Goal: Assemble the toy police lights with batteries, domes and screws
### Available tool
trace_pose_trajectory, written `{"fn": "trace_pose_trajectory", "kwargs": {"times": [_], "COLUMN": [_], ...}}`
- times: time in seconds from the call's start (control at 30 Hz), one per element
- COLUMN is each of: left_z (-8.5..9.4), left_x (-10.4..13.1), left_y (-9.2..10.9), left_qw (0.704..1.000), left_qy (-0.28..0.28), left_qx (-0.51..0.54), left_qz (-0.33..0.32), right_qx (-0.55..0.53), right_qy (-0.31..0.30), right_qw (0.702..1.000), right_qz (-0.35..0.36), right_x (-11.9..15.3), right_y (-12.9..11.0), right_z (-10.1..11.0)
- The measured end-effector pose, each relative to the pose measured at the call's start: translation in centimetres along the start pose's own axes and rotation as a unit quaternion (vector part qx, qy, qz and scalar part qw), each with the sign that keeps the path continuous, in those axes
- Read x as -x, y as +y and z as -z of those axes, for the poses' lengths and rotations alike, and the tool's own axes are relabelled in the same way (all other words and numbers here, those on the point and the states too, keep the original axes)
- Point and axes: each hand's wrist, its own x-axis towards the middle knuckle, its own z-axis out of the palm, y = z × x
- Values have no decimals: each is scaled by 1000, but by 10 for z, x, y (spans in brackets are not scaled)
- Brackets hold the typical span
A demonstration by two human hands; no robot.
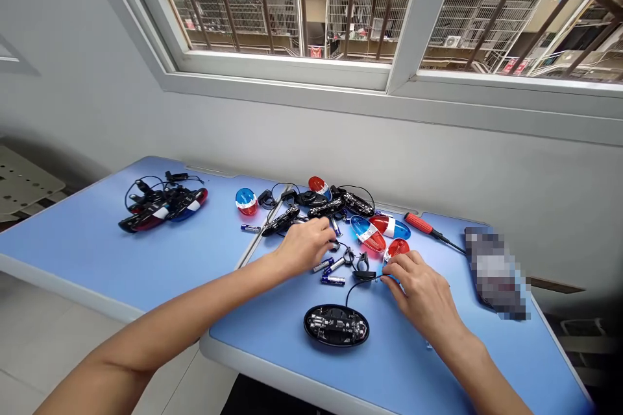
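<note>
My left hand [307,245] reaches over the pile, its curved fingers apart beside a small black ring clamp [335,246]. My right hand [417,285] has its fingers closed round the near side of a red, white and blue light cover [398,247], which they partly hide. A black cable and a clamp with a small switch box [364,274] lie just left of those fingers. The cable leads to an oval black bicycle light base [337,325] with its inside facing up, near the table's front edge. Several AA batteries [333,280] lie between my hands.
More black bases [327,208] and coloured covers [368,233] crowd the blue table's [263,298] back middle. Assembled lights [165,204] are heaped at left. A red-handled screwdriver [422,225] points towards a blurred dark item [496,272] at right. A barred window is behind.
</note>
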Motion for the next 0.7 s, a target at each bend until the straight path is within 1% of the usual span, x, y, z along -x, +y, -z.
{"fn": "trace_pose_trajectory", "kwargs": {"times": [0.1, 0.17, 0.23, 0.3, 0.37, 0.43, 0.53, 0.6, 0.7], "left_z": [2, 0, -5, -10, -13, -11, 3, 16, 31], "left_x": [25, 37, 44, 45, 44, 44, 49, 57, 72], "left_y": [12, 19, 23, 26, 26, 25, 25, 27, 37], "left_qw": [998, 997, 996, 996, 996, 997, 996, 983, 952], "left_qy": [-12, -32, -53, -71, -74, -56, 8, 42, 58], "left_qx": [48, 46, 26, 9, 5, 17, 89, 177, 301], "left_qz": [-42, -59, -61, -56, -51, -44, -17, 7, 28], "right_qx": [-7, -12, -17, -27, -43, -65, -113, -150, -222], "right_qy": [20, 43, 66, 86, 101, 109, 108, 104, 86], "right_qw": [1000, 999, 998, 996, 994, 991, 986, 981, 970], "right_qz": [5, 9, 13, 17, 25, 34, 51, 62, 57], "right_x": [1, 0, -1, -2, -3, -3, -3, -2, 0], "right_y": [-4, -7, -10, -14, -17, -22, -30, -37, -51], "right_z": [0, 1, 2, 3, 4, 5, 5, 6, 11]}}
